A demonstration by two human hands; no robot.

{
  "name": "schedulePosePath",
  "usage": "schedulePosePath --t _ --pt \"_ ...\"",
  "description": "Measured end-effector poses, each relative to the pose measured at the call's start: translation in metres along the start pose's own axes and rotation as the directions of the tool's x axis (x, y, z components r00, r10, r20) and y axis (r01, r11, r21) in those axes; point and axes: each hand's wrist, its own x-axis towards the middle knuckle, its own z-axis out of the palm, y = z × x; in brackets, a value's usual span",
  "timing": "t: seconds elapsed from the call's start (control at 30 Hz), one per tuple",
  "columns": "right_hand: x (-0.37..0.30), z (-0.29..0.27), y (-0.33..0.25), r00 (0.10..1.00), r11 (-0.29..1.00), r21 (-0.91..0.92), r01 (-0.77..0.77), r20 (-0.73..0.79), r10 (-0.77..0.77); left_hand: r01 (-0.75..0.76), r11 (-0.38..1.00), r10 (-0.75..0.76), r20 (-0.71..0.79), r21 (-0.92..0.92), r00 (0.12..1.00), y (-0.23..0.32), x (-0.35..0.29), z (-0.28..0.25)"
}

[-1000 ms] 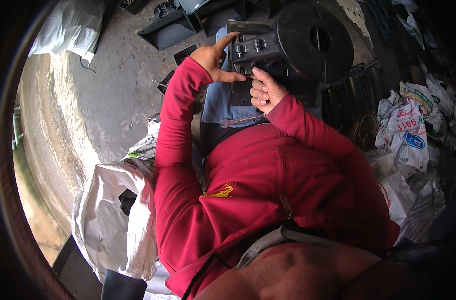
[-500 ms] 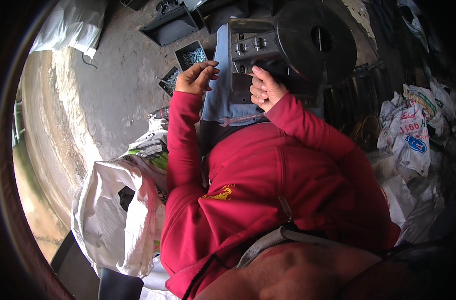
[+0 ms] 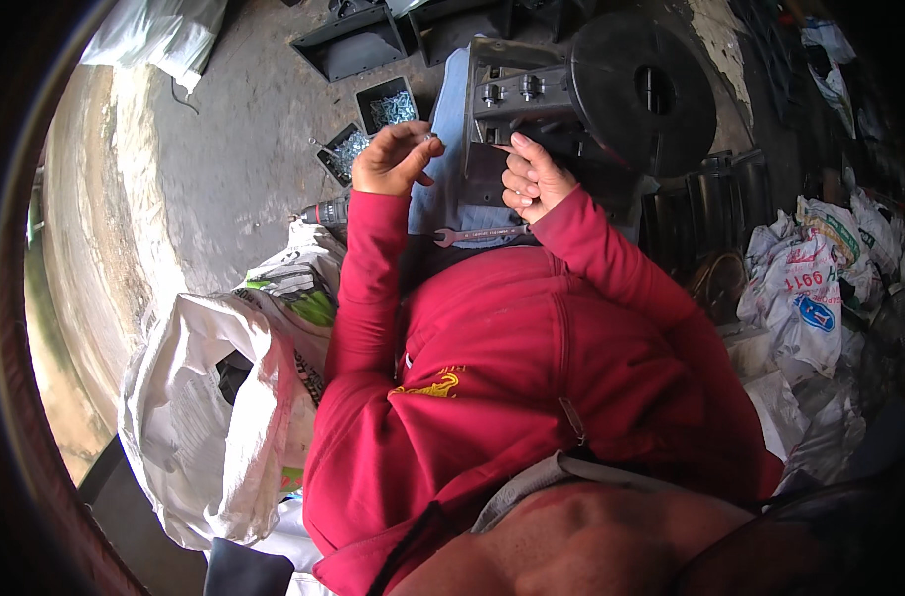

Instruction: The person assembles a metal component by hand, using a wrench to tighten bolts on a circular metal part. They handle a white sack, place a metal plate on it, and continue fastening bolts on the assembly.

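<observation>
My left hand (image 3: 393,161) is raised with thumb and forefinger pinched on a small shiny metal piece (image 3: 431,137), too small to name. To its right, my right hand (image 3: 535,181) is closed, thumb on top, at the near edge of a black plastic part; what its fingers hold is hidden. That black part has a flat frame and a large round disc (image 3: 611,109) with a hole in it. Two metal bolt fittings (image 3: 530,87) stand on the frame. Across my lap, below the right hand, lies an open-ended wrench (image 3: 482,234).
Left of my leg, two small black bins (image 3: 360,97) hold loose bluish screws. A power drill (image 3: 323,212) lies nearer me. Black trays (image 3: 348,45) sit farther off. A white sack (image 3: 139,397) stands at my left; printed plastic bags (image 3: 805,283) are heaped at right.
My left hand has turned a little, and the metal piece now shows at its fingertips. My right hand keeps its place by the black part. The whole view has shifted slightly.
</observation>
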Motion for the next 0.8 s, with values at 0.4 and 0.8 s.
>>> schedulePosePath --t 0.4,0.8 --pt "0.0 0.0 0.004 0.997 0.998 0.003 0.065 -0.046 -0.065 -0.711 0.419 0.71 0.285 0.564 0.644 0.017 0.004 0.044" --pt "0.001 0.0 0.009 0.993 0.994 -0.001 0.113 -0.032 -0.113 -0.812 0.168 0.755 0.456 0.559 0.471 0.013 0.016 0.048"
